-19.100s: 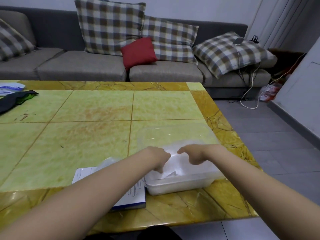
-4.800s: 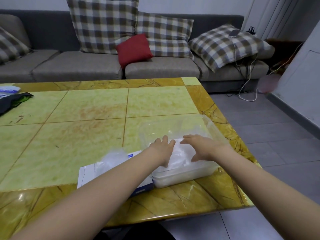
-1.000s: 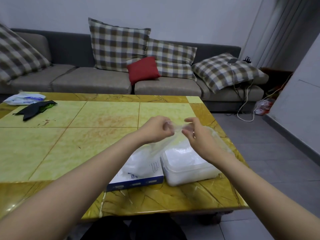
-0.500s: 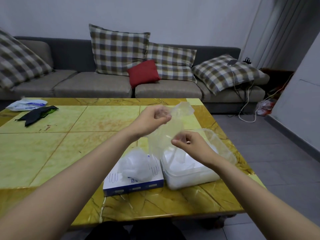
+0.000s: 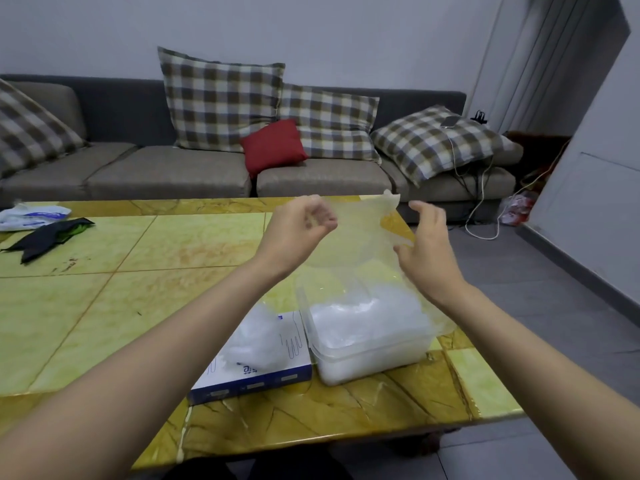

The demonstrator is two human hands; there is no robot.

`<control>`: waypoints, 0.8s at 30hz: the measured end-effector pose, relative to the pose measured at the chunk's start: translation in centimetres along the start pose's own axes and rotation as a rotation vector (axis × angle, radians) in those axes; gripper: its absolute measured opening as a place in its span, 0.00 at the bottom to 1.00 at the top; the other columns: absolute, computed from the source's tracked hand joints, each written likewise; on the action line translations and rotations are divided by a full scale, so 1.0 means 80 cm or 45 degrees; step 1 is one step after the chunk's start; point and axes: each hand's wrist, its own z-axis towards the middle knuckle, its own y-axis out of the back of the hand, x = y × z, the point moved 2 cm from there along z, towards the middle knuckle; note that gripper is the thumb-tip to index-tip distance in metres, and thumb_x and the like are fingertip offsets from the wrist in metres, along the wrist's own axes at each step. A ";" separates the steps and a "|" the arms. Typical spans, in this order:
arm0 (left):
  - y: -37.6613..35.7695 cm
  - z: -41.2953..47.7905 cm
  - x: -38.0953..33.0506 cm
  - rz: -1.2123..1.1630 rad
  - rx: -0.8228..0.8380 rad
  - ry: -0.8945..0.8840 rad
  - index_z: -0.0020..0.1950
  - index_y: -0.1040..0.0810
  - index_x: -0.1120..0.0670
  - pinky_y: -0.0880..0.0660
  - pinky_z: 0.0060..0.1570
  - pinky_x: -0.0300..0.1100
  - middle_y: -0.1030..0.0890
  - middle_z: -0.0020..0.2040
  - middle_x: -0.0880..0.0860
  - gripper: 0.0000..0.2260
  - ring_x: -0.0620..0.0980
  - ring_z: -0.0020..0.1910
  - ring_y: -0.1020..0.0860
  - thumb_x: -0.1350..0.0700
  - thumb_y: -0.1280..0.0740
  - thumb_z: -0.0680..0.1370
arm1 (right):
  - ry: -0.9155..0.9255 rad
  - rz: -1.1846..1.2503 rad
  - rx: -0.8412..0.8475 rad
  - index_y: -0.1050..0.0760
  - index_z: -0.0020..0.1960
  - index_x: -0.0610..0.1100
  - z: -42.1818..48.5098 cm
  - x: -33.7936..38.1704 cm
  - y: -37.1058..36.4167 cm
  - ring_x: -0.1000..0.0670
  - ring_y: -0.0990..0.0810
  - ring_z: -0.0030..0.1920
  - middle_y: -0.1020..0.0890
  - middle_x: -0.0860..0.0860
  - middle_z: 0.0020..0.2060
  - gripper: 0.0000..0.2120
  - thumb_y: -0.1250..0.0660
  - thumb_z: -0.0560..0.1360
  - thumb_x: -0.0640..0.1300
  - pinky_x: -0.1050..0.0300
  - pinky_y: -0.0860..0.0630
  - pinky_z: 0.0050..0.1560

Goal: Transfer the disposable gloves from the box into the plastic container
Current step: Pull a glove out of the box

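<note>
A thin clear disposable glove (image 5: 363,233) hangs stretched in the air above the table. My left hand (image 5: 298,230) pinches its left edge with closed fingers. My right hand (image 5: 424,244) is at the glove's right edge, thumb against it, fingers spread upward. Below them sits the clear plastic container (image 5: 374,358), filled with crumpled clear gloves (image 5: 363,317). To its left lies the blue and white glove box (image 5: 256,375), with a bunch of gloves (image 5: 256,337) sticking out of its top.
The yellow-green tiled table (image 5: 104,299) has its right edge just past the container. A black cloth (image 5: 45,233) and a white packet (image 5: 31,216) lie at the far left. A grey sofa (image 5: 173,168) with checked cushions stands behind. Cables (image 5: 481,216) trail on the floor at right.
Both hands have risen and spread apart, pulling the glove out flat between them. My right hand has moved from below the left up to its right.
</note>
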 end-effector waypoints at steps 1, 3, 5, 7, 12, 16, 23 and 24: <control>-0.007 -0.003 0.000 0.036 0.031 -0.033 0.44 0.19 0.56 0.24 0.50 0.46 0.18 0.44 0.52 0.01 0.49 0.46 0.20 0.60 0.29 0.74 | 0.145 -0.027 -0.061 0.38 0.70 0.35 -0.005 0.006 0.002 0.43 0.35 0.68 0.35 0.40 0.67 0.30 0.31 0.71 0.30 0.59 0.37 0.64; -0.022 -0.010 0.003 0.177 0.080 -0.117 0.44 0.19 0.56 0.26 0.50 0.46 0.18 0.44 0.50 0.02 0.49 0.47 0.22 0.58 0.29 0.74 | 0.449 -0.183 -0.056 0.39 0.70 0.35 -0.018 0.015 -0.001 0.40 0.37 0.71 0.35 0.39 0.69 0.35 0.28 0.67 0.30 0.50 0.38 0.71; -0.036 -0.020 0.007 0.257 0.146 -0.167 0.46 0.20 0.56 0.29 0.50 0.45 0.21 0.43 0.47 0.03 0.49 0.48 0.24 0.57 0.30 0.75 | 0.623 -0.387 0.052 0.36 0.69 0.36 -0.030 0.013 -0.016 0.40 0.34 0.70 0.30 0.40 0.66 0.35 0.25 0.65 0.34 0.46 0.40 0.72; -0.051 -0.032 0.011 0.277 0.221 -0.183 0.47 0.20 0.56 0.31 0.48 0.44 0.22 0.43 0.48 0.04 0.50 0.47 0.26 0.57 0.31 0.75 | 0.620 -0.493 0.178 0.29 0.61 0.38 -0.039 0.004 -0.032 0.39 0.26 0.61 0.22 0.42 0.57 0.27 0.24 0.65 0.37 0.44 0.33 0.68; -0.080 -0.070 0.036 0.533 0.537 -0.240 0.50 0.22 0.52 0.34 0.48 0.42 0.23 0.47 0.49 0.05 0.49 0.50 0.29 0.57 0.36 0.78 | 0.467 -0.437 0.415 0.24 0.46 0.40 -0.067 -0.024 -0.056 0.41 0.24 0.44 0.22 0.45 0.40 0.08 0.38 0.72 0.29 0.55 0.39 0.38; -0.089 -0.091 0.058 0.756 0.795 -0.177 0.53 0.23 0.51 0.38 0.43 0.39 0.24 0.49 0.50 0.08 0.50 0.52 0.27 0.58 0.39 0.78 | 0.472 -0.391 0.562 0.23 0.53 0.42 -0.089 -0.024 -0.074 0.46 0.26 0.51 0.21 0.47 0.48 0.13 0.41 0.75 0.31 0.57 0.35 0.41; -0.074 -0.091 0.073 0.867 1.011 -0.045 0.47 0.24 0.52 0.31 0.39 0.42 0.20 0.46 0.52 0.06 0.52 0.46 0.23 0.61 0.38 0.75 | 0.247 -0.150 0.745 0.23 0.53 0.45 -0.095 0.001 -0.093 0.50 0.24 0.53 0.19 0.51 0.50 0.11 0.37 0.74 0.35 0.60 0.32 0.44; -0.069 -0.091 0.076 0.854 1.011 -0.016 0.44 0.25 0.51 0.31 0.38 0.41 0.21 0.44 0.52 0.05 0.52 0.44 0.24 0.60 0.38 0.75 | 0.235 -0.139 0.770 0.23 0.54 0.45 -0.095 0.004 -0.095 0.50 0.23 0.53 0.19 0.51 0.51 0.09 0.36 0.75 0.38 0.60 0.32 0.44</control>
